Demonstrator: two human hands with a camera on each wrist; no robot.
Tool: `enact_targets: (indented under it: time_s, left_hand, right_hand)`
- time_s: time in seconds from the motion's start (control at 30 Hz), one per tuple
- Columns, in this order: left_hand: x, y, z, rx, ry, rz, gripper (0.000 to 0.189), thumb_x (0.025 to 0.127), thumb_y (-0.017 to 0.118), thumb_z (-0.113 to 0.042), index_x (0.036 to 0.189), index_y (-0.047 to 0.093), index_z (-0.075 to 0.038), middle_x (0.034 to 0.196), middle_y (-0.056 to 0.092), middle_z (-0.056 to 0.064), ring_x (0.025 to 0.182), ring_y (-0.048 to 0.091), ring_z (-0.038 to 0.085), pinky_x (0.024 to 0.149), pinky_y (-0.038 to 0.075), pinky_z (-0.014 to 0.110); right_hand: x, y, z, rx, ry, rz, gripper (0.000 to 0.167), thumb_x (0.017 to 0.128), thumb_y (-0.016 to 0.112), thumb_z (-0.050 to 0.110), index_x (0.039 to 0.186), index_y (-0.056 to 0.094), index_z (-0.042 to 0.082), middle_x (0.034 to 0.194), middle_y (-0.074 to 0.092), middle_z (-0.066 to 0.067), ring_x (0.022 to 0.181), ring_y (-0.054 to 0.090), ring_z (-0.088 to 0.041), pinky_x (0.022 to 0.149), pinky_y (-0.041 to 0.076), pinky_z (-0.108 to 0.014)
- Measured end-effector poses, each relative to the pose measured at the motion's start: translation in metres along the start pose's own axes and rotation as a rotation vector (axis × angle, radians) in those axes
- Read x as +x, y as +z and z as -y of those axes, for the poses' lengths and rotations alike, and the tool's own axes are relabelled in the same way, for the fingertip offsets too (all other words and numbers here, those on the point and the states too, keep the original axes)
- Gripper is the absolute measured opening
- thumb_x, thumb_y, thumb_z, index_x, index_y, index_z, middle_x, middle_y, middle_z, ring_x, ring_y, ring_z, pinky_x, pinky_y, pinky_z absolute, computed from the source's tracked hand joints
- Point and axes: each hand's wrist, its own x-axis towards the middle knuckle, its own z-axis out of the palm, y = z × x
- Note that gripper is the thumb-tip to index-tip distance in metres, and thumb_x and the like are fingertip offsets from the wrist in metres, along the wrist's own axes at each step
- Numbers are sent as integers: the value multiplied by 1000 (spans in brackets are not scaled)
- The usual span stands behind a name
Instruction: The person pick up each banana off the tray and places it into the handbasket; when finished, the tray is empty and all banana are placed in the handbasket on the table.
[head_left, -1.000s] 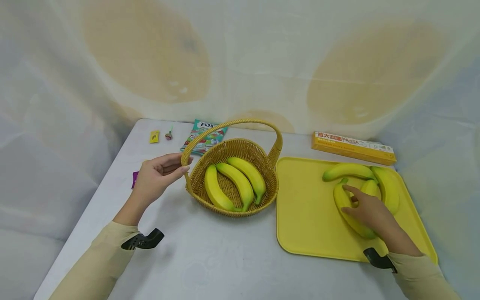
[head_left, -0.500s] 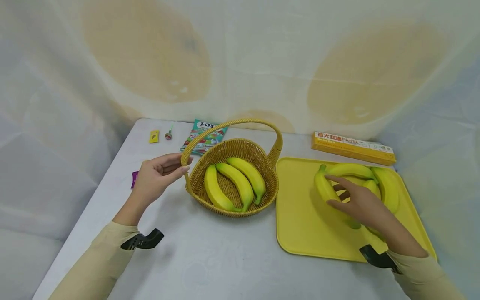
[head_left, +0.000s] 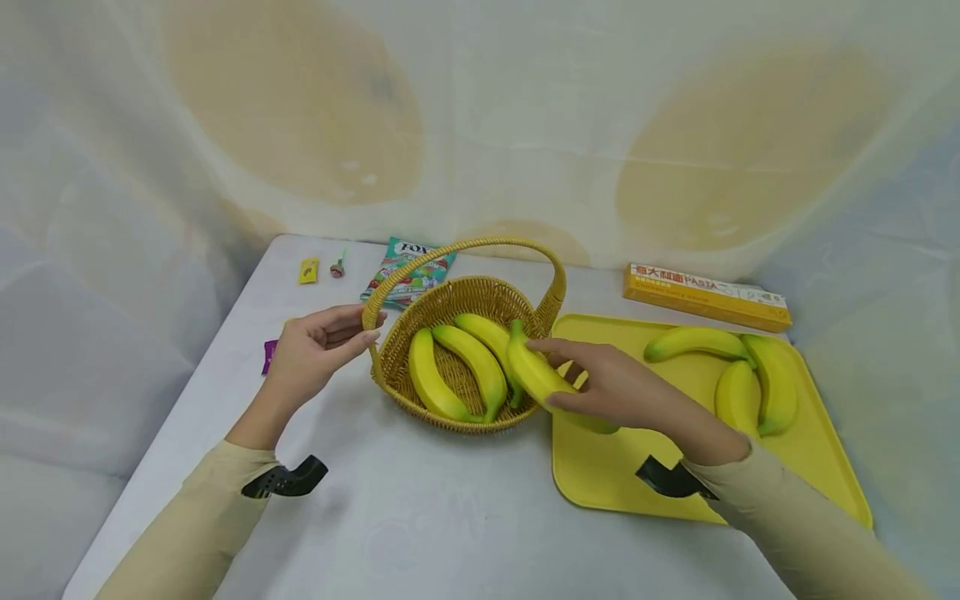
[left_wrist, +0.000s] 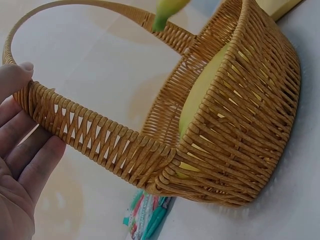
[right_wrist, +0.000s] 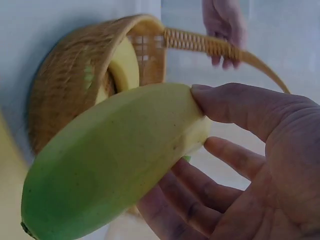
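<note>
A wicker basket (head_left: 468, 427) with a tall arched handle (head_left: 491, 242) stands mid-table, three bananas (head_left: 427, 375) lying inside. My left hand (head_left: 318, 350) pinches the left side of the handle between thumb and fingers. In my right hand (head_left: 618, 387) is another banana (head_left: 536, 371), held by thumb and fingertips; its stem end overlaps the basket's right rim in the head view. The right wrist view shows this banana (right_wrist: 110, 155) large, its green tip toward the camera. Three more bananas (head_left: 776, 387) lie on the yellow tray (head_left: 622, 475) at the right.
Behind the tray lies a pasta box (head_left: 705, 297). A teal snack bag (head_left: 397, 275) rests behind the basket. Further left are a lollipop (head_left: 337, 269), a small yellow packet (head_left: 308, 271) and a purple packet (head_left: 268, 357). Pale fabric hangs around the table.
My right hand has lifted a banana from the yellow tray and carried it left to the basket's right rim. The left hand has stayed on the handle.
</note>
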Motion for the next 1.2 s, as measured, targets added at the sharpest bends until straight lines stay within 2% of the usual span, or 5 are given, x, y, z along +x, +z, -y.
enact_targets:
  time_s: [0.33, 0.57, 0.8, 0.93, 1.2]
  left_hand:
    - [0, -1, 0, 1, -10, 2, 37, 94, 76, -20, 126, 70, -4, 120, 74, 11, 110, 71, 21, 90, 57, 24]
    - [0, -1, 0, 3, -16, 2, 37, 94, 77, -22, 126, 70, -6, 120, 74, 9, 112, 70, 28, 90, 58, 24]
    - [-1, -1, -1, 6, -20, 0, 37, 94, 77, -23, 126, 71, -6, 121, 73, 9, 107, 72, 13, 89, 58, 25]
    - [0, -1, 0, 7, -23, -2, 37, 93, 77, -24, 125, 71, -6, 121, 73, 9, 106, 72, 12, 88, 59, 25]
    - [0, -1, -1, 8, -17, -7, 37, 93, 78, -23, 125, 71, -5, 120, 74, 10, 105, 72, 12, 87, 59, 25]
  right_hand:
    - [97, 36, 28, -117, 40, 131, 65, 95, 72, 33, 154, 45, 25, 125, 68, -8, 93, 67, -15, 78, 55, -33]
    - [130, 69, 44, -137, 43, 155, 63, 95, 73, 33, 151, 48, 20, 117, 71, -6, 97, 65, -16, 79, 53, -29]
    - [135, 89, 54, -86, 65, 158, 65, 94, 74, 40, 151, 49, 19, 120, 71, -5, 105, 66, -16, 88, 55, -29]
    - [128, 87, 50, -80, 65, 114, 65, 95, 73, 44, 151, 49, 21, 121, 70, -3, 98, 66, -12, 83, 56, -27]
    - [78, 58, 29, -16, -3, -67, 53, 99, 69, 37, 145, 56, 16, 125, 68, -7, 101, 67, -20, 80, 57, -34]
